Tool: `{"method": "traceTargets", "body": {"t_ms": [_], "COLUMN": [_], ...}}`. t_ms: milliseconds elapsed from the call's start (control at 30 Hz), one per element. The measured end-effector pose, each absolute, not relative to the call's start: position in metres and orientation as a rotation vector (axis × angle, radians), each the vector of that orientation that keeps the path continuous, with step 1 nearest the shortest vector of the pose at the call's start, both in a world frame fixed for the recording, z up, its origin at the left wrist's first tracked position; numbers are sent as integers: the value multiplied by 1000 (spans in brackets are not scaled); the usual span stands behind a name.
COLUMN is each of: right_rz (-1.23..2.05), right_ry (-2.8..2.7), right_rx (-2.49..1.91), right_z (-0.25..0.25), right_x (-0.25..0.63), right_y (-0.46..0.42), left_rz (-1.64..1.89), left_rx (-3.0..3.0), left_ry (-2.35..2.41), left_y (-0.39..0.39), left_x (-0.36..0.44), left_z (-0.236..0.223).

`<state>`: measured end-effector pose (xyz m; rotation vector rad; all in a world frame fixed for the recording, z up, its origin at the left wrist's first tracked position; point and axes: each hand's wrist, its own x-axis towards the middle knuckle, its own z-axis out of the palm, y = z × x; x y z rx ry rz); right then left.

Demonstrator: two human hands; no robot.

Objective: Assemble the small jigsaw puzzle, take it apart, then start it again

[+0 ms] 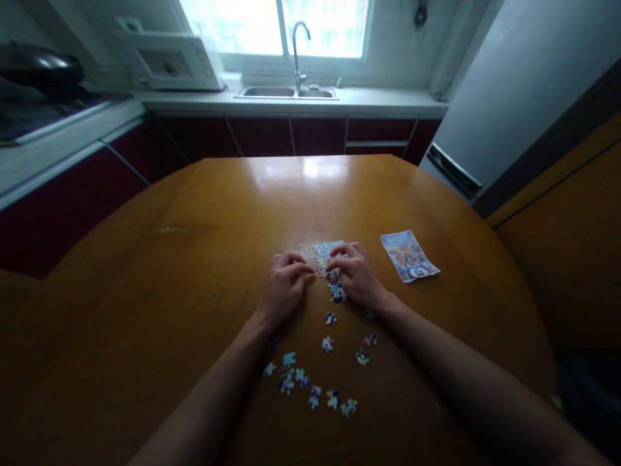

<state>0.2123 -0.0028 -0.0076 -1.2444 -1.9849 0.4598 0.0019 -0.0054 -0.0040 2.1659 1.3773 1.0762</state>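
Note:
A partly joined jigsaw puzzle (322,254) with a pale blue top lies on the wooden table. My right hand (358,275) is over its right side, fingers bent and apart, tips on or just above the pieces; it covers part of the picture. Just left of the puzzle rests my left hand (284,285), its fingers curled together toward the thumb. Whether a piece sits between them is too small to tell. Loose puzzle pieces (330,318) lie below the puzzle, and a cluster of pieces (287,382) lies nearer me, between my forearms.
A printed picture sheet (409,255) with slightly curled edges lies right of my right hand. The brown table (233,213) has rounded sides. Beyond it are a counter with a sink (269,92), a microwave (169,61), a stove with a wok (41,68), and a fridge (524,84).

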Motion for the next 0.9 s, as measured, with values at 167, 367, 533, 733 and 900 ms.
{"method": "traceTargets", "body": {"t_ms": [167, 367, 533, 733, 900], "right_rz": [438, 464, 461, 459, 461], "right_ry": [-1647, -1515, -1492, -1487, -1490], "right_rx": [-1336, -1380, -1340, -1336, -1331], "right_z": [-11, -15, -16, -19, -19], "right_x": [217, 222, 221, 221, 221], "right_y": [3, 9, 9, 11, 12], "left_rz": [1047, 909, 826, 792, 787], "left_rx": [2186, 2298, 2400, 2439, 2454], "left_ry": [1364, 1272, 1228, 1203, 1197], "left_y": [-5, -7, -8, -8, -6], "left_x": [2, 2, 2, 1, 0], "left_z": [-4, -3, -3, -6, -7]}}
